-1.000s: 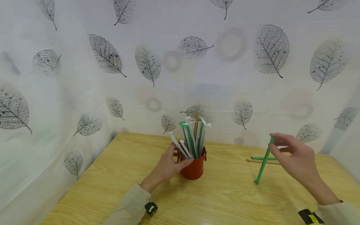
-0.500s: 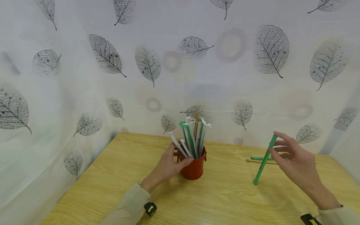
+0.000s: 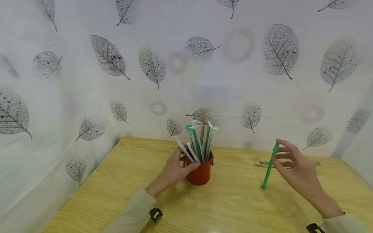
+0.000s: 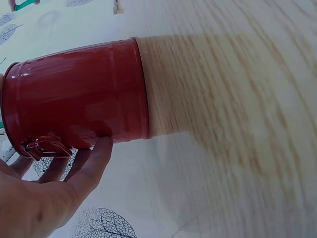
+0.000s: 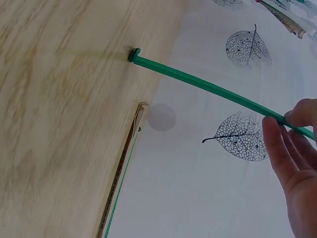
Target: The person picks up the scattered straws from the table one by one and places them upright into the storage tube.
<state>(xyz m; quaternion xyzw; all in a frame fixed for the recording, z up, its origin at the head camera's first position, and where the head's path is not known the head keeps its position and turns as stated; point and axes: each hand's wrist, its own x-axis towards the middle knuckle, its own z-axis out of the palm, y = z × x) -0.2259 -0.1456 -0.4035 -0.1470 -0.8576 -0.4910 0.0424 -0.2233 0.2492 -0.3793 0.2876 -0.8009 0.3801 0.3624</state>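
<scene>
A small red metal bucket (image 3: 199,175) stands upright on the table, filled with several slim paper-wrapped sticks (image 3: 201,145) in white, green and brown. My left hand (image 3: 170,171) grips it from the left, thumb at the rim by two leaning white sticks. In the left wrist view, the fingers wrap round the bucket's side (image 4: 79,94) near its small handle bracket (image 4: 48,147). My right hand (image 3: 300,173) pinches a slim green wrapped stick (image 3: 267,174) near its upper end. That stick tilts, its lower end right at the table top in the right wrist view.
Behind the right hand, a green stick (image 3: 317,163) and a brown one (image 3: 260,165) lie side by side on the wooden table (image 3: 233,200). A white curtain (image 3: 221,81) printed with dark leaves hangs close behind the table's back edge and along its left side.
My right thumb has shifted lower on the green stick, whose top now meets the index fingertip. Hand and stick have then moved slightly left. My left hand and the bucket stay put.
</scene>
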